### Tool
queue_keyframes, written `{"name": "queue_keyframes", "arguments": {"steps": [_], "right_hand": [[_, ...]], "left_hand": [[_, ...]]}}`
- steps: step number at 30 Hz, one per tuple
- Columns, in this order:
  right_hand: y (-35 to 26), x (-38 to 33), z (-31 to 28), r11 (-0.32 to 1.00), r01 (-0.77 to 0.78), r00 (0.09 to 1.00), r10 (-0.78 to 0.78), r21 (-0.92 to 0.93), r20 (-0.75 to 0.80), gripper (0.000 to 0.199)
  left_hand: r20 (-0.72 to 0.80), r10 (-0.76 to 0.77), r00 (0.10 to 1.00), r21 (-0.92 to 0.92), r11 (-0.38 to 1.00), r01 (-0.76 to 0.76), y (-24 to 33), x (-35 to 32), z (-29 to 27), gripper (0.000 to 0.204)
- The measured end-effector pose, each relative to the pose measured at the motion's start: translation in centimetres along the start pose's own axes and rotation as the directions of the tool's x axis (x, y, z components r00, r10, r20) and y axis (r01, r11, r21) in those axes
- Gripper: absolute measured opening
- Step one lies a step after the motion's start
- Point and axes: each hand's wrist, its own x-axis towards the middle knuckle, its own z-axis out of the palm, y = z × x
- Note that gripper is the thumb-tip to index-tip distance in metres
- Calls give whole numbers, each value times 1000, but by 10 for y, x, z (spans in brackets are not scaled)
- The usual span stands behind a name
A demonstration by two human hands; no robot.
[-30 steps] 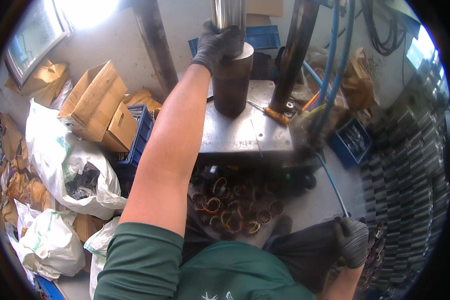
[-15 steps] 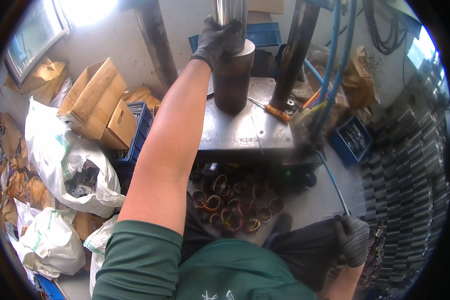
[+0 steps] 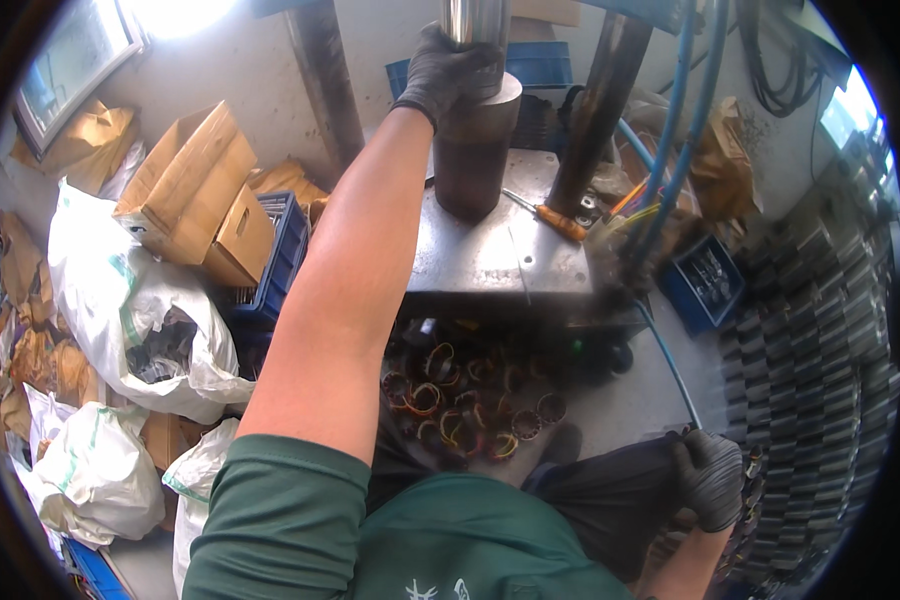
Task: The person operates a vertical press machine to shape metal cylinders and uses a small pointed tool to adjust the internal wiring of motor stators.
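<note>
left gloved hand [image 3: 448, 72] gripped the top of the dark steel cylinder [image 3: 475, 150] standing on the far grey press plate [image 3: 490, 260], seemingly seating it under the shiny ram [image 3: 473, 20]. right gloved hand [image 3: 710, 478] rested curled on the knee, holding nothing visible; next move likely needed fingers off the cylinder.

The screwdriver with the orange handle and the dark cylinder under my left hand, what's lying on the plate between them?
Nothing: in the head view, only bare steel plate shows between the dark cylinder and the orange-handled screwdriver.

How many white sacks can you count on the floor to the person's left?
3. One large white sack lies beside the blue crate; a second sits nearer the lower left edge; a third shows beside the green sleeve. More may be hidden.
</note>
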Motion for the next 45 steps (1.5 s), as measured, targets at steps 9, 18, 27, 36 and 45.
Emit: {"name": "queue_keyframes", "arguments": {"steps": [9, 18, 27, 36, 45], "right_hand": [[-6, 23, -26, 992, 88, 990, -97, 91, 98, 25], [8, 20, -30, 977, 213, 940, -203, -4, 274, 24], [6, 27, -33, 977, 144, 966, -174, 160, 192, 20], [5, 28, -36, 988, 44, 983, -69, 148, 170, 20], [11, 31, -40, 966, 202, 932, -240, 161, 271, 28]], "left_hand": [[-80, -12, 997, 143, 989, 23, 12, -7, 0, 72], [-29, -4, 1000, 92, 996, 6, 6, -4, 4, 58], [22, -58, 998, 123, 991, 55, 0, 5, -2, 52], [48, -111, 993, 170, 980, 101, 6, 0, -4, 58], [39, -77, 996, 114, 991, 72, -3, 4, 0, 50]]}}
